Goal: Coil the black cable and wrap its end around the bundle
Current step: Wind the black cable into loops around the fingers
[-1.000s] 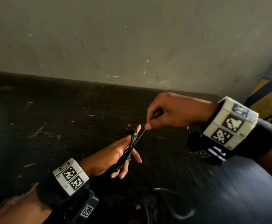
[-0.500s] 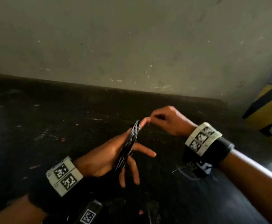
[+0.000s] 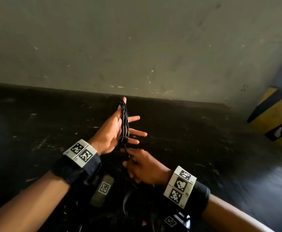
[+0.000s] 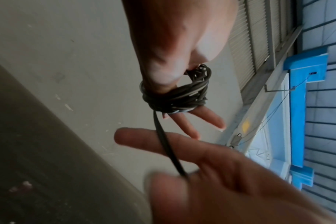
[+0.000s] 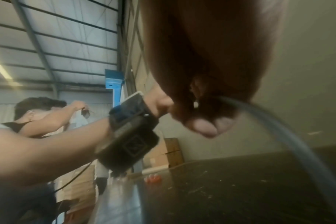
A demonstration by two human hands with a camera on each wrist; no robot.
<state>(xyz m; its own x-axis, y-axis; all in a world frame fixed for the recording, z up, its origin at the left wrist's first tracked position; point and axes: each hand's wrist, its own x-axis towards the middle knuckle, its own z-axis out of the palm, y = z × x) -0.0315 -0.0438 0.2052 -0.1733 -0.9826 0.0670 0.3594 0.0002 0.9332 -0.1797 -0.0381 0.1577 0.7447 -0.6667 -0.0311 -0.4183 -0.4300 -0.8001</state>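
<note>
Pinching blurred black cable (image 4: 171, 153) — right hand (image 3: 143, 168), fingertips hidden.

One black cable (image 3: 124, 124), its turns too tangled to count. Two hands: left hand (image 3: 110, 133), right hand (image 3: 145, 168). Two wrist bands carrying square markers. One dark bench (image 3: 36, 118). Perhaps two cardboard boxes (image 5: 173, 150), blurred.

The left hand (image 3: 115, 131) is raised, palm open and fingers spread straight, wrapped by thin black cable (image 3: 124, 124). Just below it, the right hand (image 3: 143, 166) pinches the cable's free strand.
</note>
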